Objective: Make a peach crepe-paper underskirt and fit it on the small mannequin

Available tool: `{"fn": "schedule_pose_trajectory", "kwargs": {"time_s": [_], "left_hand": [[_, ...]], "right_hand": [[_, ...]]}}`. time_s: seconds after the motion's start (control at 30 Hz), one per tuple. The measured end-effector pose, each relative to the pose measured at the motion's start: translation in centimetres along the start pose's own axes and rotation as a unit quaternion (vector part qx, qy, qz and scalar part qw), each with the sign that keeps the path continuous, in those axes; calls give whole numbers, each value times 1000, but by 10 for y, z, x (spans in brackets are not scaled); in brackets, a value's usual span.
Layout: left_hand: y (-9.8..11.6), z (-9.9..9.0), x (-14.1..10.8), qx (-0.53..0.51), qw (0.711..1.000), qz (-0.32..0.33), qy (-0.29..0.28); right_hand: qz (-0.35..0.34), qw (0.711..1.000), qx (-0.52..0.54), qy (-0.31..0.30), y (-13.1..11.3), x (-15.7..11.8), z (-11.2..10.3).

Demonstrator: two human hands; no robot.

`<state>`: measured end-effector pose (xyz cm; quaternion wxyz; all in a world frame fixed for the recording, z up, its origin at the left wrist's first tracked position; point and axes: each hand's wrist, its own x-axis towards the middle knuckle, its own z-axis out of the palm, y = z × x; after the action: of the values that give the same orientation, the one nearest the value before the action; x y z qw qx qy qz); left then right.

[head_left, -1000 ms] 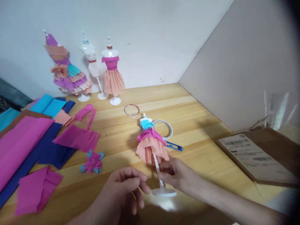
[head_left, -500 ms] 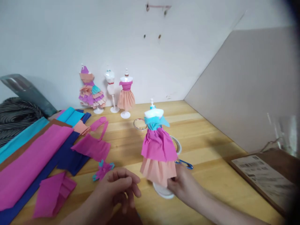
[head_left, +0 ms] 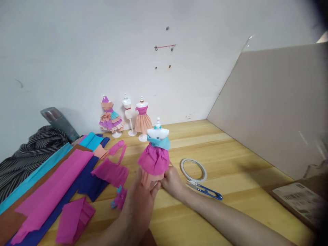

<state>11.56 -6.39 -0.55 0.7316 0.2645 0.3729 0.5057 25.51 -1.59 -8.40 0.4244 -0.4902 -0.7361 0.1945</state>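
Observation:
A small white dress form (head_left: pixel 158 134) stands in front of me, wearing a crepe-paper dress with a turquoise top, a magenta tier (head_left: pixel 155 160) and a peach skirt (head_left: pixel 148 179) below. My left hand (head_left: pixel 139 198) is closed round the lower left of the skirt, its thumb under the hem. From the right, my right hand (head_left: pixel 172 181) grips the lower part of the dress form; its fingertips are hidden behind the skirt. The form's base is hidden by my hands. A magenta paper flower (head_left: pixel 120 198) with turquoise tips lies just left of my left hand.
Right of my hands lie a tape roll (head_left: pixel 194 169) and blue thread snips (head_left: pixel 205 189). Magenta paper pieces (head_left: pixel 111 172) and folded paper sheets (head_left: pixel 55 186) cover the left side. Other dress forms (head_left: pixel 143 119) stand by the wall. A cardboard box (head_left: pixel 297 201) is at right.
My left hand has moved right and up from the table onto the skirt. The dress form has shifted left, with my right hand still on it. The view has tilted upward.

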Motion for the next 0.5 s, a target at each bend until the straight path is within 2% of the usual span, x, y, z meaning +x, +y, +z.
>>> {"fn": "schedule_pose_trajectory", "kwargs": {"time_s": [0.03, 0.1, 0.2, 0.3, 0.43, 0.5], "left_hand": [[0, 5, 5, -19, 1000, -8, 13], [3, 15, 15, -73, 994, -35, 73], [10, 28, 25, -94, 988, -43, 111], [13, 38, 25, -106, 985, -53, 126], [7, 46, 18, -72, 982, -90, 147], [3, 51, 15, -59, 982, -85, 157]], "right_hand": [[10, 1000, 0, 2, 3, 1, 1], [31, 1000, -4, 6, 6, 3, -1], [61, 998, -12, 9, 8, 5, -7], [85, 996, -16, 11, 10, 7, -13], [92, 996, -18, 0, 13, 9, -18], [93, 996, -19, -4, 14, 10, -19]]}}
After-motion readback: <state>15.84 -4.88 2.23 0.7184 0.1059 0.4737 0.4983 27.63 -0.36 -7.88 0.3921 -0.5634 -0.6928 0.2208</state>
